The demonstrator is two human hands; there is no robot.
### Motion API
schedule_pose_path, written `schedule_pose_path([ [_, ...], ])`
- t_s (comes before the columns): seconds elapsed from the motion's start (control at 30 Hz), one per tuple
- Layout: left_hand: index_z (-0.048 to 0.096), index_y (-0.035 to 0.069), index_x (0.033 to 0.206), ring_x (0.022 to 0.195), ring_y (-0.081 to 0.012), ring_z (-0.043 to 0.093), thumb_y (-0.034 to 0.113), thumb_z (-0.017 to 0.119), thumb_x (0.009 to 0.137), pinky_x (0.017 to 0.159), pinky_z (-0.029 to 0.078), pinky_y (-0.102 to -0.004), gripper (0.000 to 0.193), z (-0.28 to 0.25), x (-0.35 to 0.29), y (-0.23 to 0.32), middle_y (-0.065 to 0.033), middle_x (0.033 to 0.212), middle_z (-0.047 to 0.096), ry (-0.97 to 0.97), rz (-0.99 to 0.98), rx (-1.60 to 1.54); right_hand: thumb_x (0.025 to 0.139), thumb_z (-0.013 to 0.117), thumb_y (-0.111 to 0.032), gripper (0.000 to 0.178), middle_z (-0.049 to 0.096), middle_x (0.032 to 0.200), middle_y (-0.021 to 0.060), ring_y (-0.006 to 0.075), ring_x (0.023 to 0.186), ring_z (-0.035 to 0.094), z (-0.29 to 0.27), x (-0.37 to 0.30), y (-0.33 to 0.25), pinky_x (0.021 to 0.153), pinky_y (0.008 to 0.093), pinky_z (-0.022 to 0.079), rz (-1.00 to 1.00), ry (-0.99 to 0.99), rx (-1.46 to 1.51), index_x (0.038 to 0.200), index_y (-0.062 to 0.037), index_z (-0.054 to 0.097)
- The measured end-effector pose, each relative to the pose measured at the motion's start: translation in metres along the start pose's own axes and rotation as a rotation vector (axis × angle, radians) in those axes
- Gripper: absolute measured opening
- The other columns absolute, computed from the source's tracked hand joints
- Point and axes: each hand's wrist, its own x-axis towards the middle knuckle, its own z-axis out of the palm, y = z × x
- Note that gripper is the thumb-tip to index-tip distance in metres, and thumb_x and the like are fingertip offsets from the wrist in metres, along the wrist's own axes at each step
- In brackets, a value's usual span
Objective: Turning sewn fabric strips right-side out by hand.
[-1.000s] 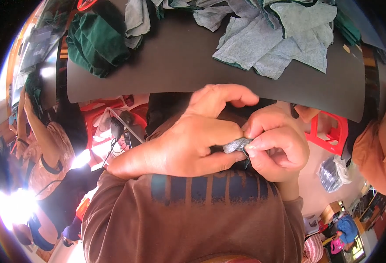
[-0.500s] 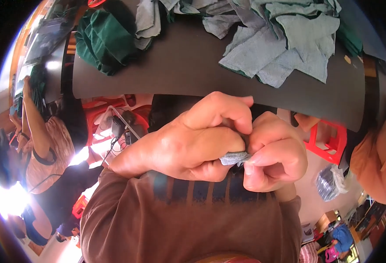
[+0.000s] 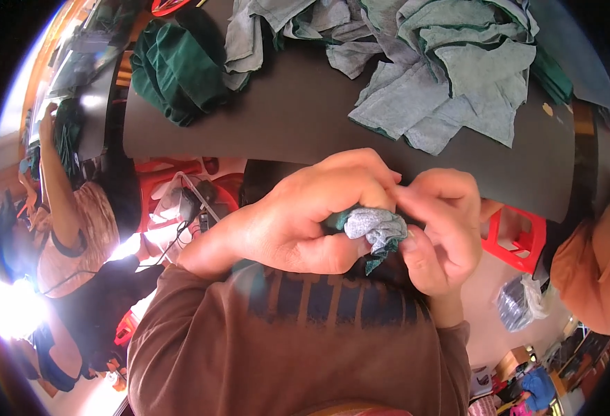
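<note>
Pinching crumpled, fuzzy grey-green cloth [image 3: 375,227] between left fingers [image 3: 331,254]; right fingers [image 3: 426,262] curled at its edge, grip unclear.

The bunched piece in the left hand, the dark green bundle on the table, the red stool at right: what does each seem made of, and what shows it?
Bunched piece: soft fabric, matt grey one side, apparently green the other; it crumples into small folds.
Dark green bundle: fabric, perhaps velvety; it drapes in rounded, faintly sheeny folds.
Red stool: probably moulded plastic; smooth, evenly coloured.

Brown shirt [image 3: 249,360], dark blue print [image 3: 332,303] across the chest, loose brown sleeves [image 3: 169,298], bare hands [image 3: 298,218].
</note>
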Motion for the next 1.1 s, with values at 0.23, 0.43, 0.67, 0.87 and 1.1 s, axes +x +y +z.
schedule_pose_path([
  [0.23, 0.048, 0.002, 0.089, 0.077, -0.0215, 0.053, 0.006, 0.056, 0.073, 0.096, 0.037, -0.0444, 0.018, 0.005, -0.005, -0.001, -0.0081, 0.082, 0.053, 0.111, -0.202, -0.192, 0.065, 0.067, 0.002, 0.024, 0.056, 0.083, 0.0081, 0.0205, 0.069, 0.053, 0.002, -0.004, 0.007, 0.062, 0.0289, 0.043, -0.061, 0.000, -0.031, 0.089, -0.0008, 0.064],
  [0.43, 0.047, 0.005, 0.092, 0.078, -0.0196, 0.054, 0.021, 0.058, 0.078, 0.101, 0.029, -0.0507, 0.024, 0.001, -0.005, 0.001, -0.0072, 0.083, 0.054, 0.110, -0.280, -0.294, 0.064, 0.066, 0.003, 0.023, 0.054, 0.082, 0.0082, 0.0196, 0.068, 0.051, 0.004, -0.004, 0.009, 0.061, 0.0281, 0.040, 0.025, -0.047, 0.109, 0.086, -0.0020, 0.062],
  [0.67, 0.060, 0.003, 0.080, 0.080, -0.0218, 0.055, 0.015, 0.061, 0.069, 0.096, 0.035, -0.0488, 0.016, -0.006, 0.001, 0.003, -0.0070, 0.081, 0.059, 0.104, -0.188, -0.008, 0.064, 0.068, -0.008, 0.018, 0.052, 0.081, 0.0086, 0.0231, 0.074, 0.048, 0.007, 0.004, 0.017, 0.069, 0.0311, 0.037, 0.020, -0.103, 0.270, 0.078, -0.0043, 0.056],
  [0.87, 0.059, 0.002, 0.080, 0.078, -0.0230, 0.056, 0.013, 0.060, 0.067, 0.089, 0.042, -0.0443, 0.017, -0.003, 0.000, 0.008, -0.0079, 0.078, 0.059, 0.154, -0.211, 0.191, 0.063, 0.067, -0.008, 0.020, 0.052, 0.081, 0.0091, 0.0240, 0.074, 0.049, 0.015, 0.000, 0.020, 0.065, 0.0317, 0.038, -0.016, -0.047, 0.220, 0.078, -0.0044, 0.054],
  [1.1, 0.056, 0.000, 0.087, 0.074, -0.0246, 0.056, 0.022, 0.057, 0.080, 0.072, 0.045, -0.0350, 0.024, 0.006, -0.002, 0.004, -0.0117, 0.083, 0.057, 0.263, -0.196, 0.436, 0.070, 0.065, -0.002, 0.014, 0.058, 0.092, 0.0155, 0.0254, 0.079, 0.056, 0.016, -0.001, 0.022, 0.071, 0.0312, 0.044, -0.062, 0.084, 0.103, 0.080, -0.0017, 0.056],
])
